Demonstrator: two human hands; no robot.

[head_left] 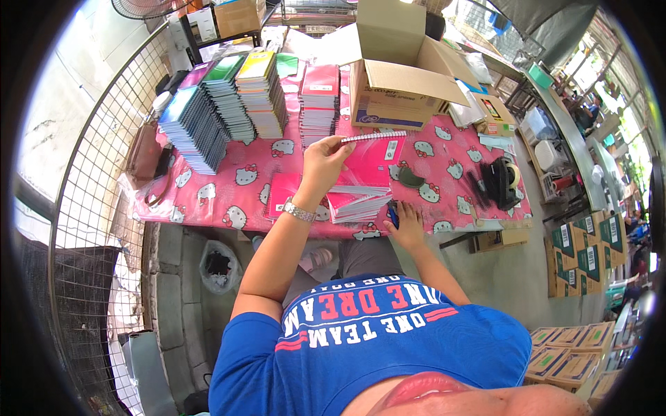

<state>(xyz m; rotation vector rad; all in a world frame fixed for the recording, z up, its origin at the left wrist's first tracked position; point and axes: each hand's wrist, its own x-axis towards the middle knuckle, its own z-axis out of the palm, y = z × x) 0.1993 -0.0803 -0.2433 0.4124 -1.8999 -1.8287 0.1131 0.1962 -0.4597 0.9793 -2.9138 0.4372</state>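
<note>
My left hand [326, 161], with a metal watch on its wrist, pinches the corner of a pink spiral notebook [368, 154] by its white coil. The notebook lies at the table's middle with its coil on the far side. Just nearer, a small stack of pink-covered notebooks [359, 204] shows its white page edges. My right hand [408, 223] rests at the table's front edge, closed over a small blue tool [393, 215] whose kind I cannot make out. A dark green curved piece [411, 177] lies beyond that hand.
Tall stacks of blue [194, 128], green [225, 97], yellow [261, 93] and pink notebooks [320, 104] stand at the back. An open cardboard box [392, 97] is behind the notebook. To the right sits a black tape dispenser [501, 184]. Wire mesh [87, 152] borders the left.
</note>
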